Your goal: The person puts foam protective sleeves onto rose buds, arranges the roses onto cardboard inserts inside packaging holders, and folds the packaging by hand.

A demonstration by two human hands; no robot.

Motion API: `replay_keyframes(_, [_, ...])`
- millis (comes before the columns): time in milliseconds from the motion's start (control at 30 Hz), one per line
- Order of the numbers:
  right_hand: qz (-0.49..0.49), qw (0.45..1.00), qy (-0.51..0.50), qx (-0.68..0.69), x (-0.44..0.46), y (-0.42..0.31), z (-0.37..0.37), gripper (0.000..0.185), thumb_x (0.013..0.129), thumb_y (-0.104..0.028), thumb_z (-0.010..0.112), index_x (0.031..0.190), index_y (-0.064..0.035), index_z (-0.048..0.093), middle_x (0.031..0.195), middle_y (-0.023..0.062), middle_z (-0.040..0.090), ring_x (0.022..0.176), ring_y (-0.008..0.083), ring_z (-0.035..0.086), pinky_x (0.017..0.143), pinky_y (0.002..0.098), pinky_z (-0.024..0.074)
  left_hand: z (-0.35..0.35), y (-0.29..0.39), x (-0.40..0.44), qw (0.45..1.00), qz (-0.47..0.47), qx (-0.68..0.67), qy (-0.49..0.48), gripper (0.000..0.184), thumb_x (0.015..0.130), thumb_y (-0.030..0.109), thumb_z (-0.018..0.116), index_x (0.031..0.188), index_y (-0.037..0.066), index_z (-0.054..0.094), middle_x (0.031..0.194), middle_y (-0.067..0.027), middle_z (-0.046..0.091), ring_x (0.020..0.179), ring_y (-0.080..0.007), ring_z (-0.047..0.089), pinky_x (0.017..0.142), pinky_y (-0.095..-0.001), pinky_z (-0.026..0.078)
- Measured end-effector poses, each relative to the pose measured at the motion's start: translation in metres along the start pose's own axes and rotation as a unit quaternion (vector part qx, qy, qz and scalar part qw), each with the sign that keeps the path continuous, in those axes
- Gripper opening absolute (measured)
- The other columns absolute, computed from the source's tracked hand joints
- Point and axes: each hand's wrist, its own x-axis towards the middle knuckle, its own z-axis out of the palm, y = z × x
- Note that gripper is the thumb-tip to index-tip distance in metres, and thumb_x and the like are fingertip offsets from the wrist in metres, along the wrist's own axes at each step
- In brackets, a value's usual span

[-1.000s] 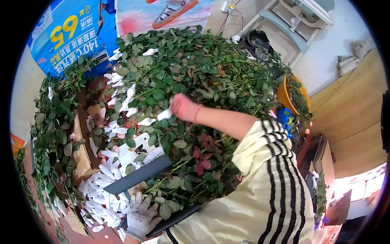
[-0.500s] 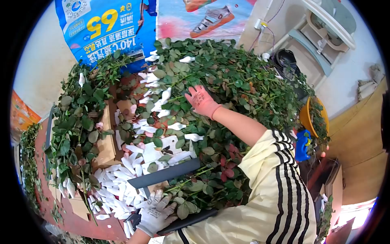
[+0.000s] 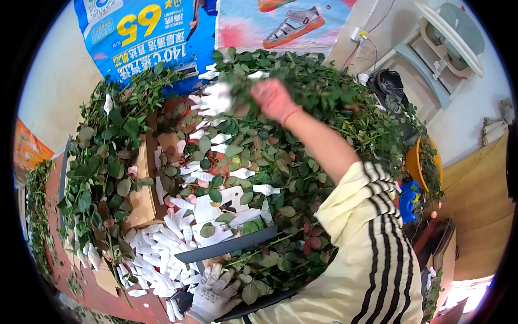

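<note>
My right hand, in a pink glove, is closed over the back of the leafy pile and slightly smeared by motion. It grips rose stems, whose leaves trail blurred to its right. To its left, blurred white-sleeved rose heads stand out over the pile. My left hand, in a whitish glove, rests with fingers spread at the front edge, beside leaves and a black object. A dark grey bar lies just beyond it.
A heap of white mesh sleeves lies left of the bar. More leafy stems stand by a cardboard box at left. A yellow basket and blue object are at right. A blue bag stands behind.
My right hand has risen from the leaves toward the back and closed on rose stems, moving them and their white-sleeved heads. The left hand stays by the front edge. The view has shifted slightly.
</note>
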Motion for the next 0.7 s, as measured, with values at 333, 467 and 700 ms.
replay_keyframes(333, [0.267, 0.942, -0.044, 0.199, 0.046, 0.083, -0.026, 0.061, 0.078, -0.03, 0.062, 0.131, -0.008, 0.042, 0.126, 0.0156, 0.053, 0.117, 0.031, 0.049, 0.101, 0.0401, 0.0351, 0.002, -0.002, -0.002, 1.0, -0.018, -0.016, 0.015, 0.045, 0.065, 0.041, 0.072, 0.102, 0.015, 0.07, 0.121, -0.0112, 0.056, 0.121, -0.0422, 0.043, 0.103, -0.0564, 0.031])
replay_keyframes(467, [0.183, 0.951, -0.02, 0.247, 0.012, 0.068, -0.047, 0.065, 0.073, -0.031, 0.069, 0.128, -0.006, 0.045, 0.117, 0.0149, 0.055, 0.116, 0.0298, 0.049, 0.102, 0.0409, 0.0338, 0.004, -0.001, -0.006, 1.0, -0.014, -0.004, 0.022, 0.044, 0.069, 0.041, 0.071, 0.105, 0.015, 0.069, 0.124, -0.0085, 0.054, 0.127, -0.0389, 0.037, 0.108, -0.0529, 0.026])
replay_keyframes(700, [0.307, 0.835, 0.166, 0.426, -0.052, 0.054, -0.092, 0.053, 0.059, -0.014, 0.076, 0.109, -0.0044, 0.058, 0.098, 0.0137, 0.061, 0.099, 0.033, 0.053, 0.091, 0.0425, 0.0414, 0.0, 0.004, -0.008, 1.0, -0.016, 0.022, 0.001, 0.047, 0.074, 0.043, 0.066, 0.11, 0.014, 0.067, 0.128, -0.0112, 0.052, 0.13, -0.039, 0.034, 0.11, -0.0532, 0.022])
